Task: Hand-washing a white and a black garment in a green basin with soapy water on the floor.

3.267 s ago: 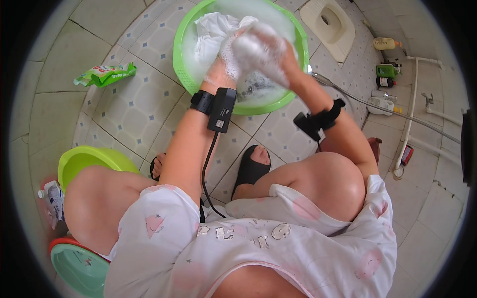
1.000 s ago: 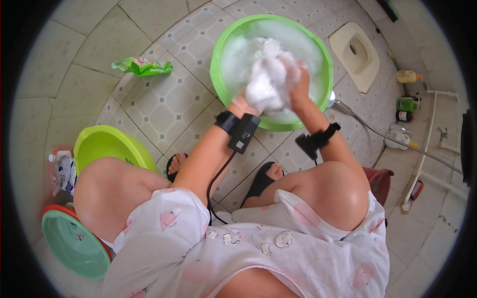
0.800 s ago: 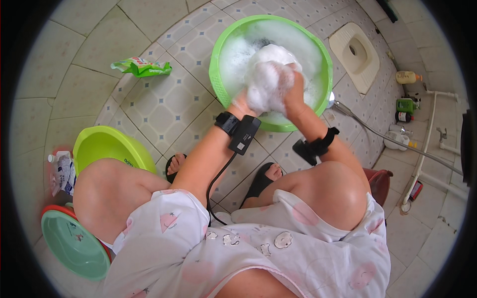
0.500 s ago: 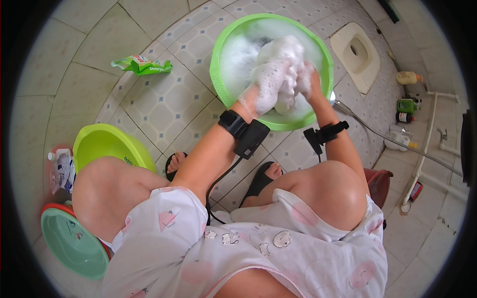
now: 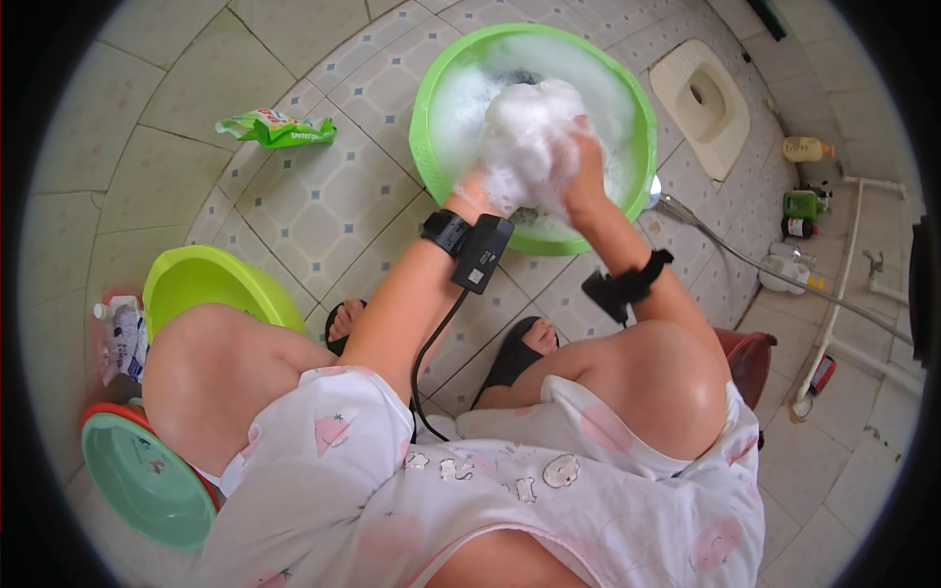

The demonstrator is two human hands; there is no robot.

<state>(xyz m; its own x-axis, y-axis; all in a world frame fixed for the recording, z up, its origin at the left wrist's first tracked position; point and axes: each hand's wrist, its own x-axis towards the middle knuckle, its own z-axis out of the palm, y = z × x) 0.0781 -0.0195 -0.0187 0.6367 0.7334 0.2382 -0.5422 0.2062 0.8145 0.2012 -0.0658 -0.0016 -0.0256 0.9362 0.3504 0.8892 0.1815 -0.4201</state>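
A light green basin point(image 5: 423, 157) full of suds point(image 5: 613, 98) stands on the tiled floor in front of me. Over it my two hands press together around a lump thick with white foam point(image 5: 534, 122); what lies under the foam is hidden. My left hand point(image 5: 482, 188) is coated in suds past the knuckles, its wrist at the basin's near rim. Bent inward, my right hand point(image 5: 583, 171) has its fingers closed against the foamy lump from the right. Something dark point(image 5: 520, 76) shows through the suds at the far side.
A green detergent bag point(image 5: 279, 129) lies left on the floor. Beside my left knee are a yellow-green basin point(image 5: 211, 279) and a teal basin point(image 5: 147, 480). A shower head point(image 5: 667, 201) with its hose touches the basin's right side, near a squat toilet point(image 5: 701, 108). Bottles point(image 5: 802, 206) line the right wall.
Both hands have shifted slightly left with the foamy lump. My right hand has turned inward over it, showing more of its back, and my left hand is now more hidden by foam.
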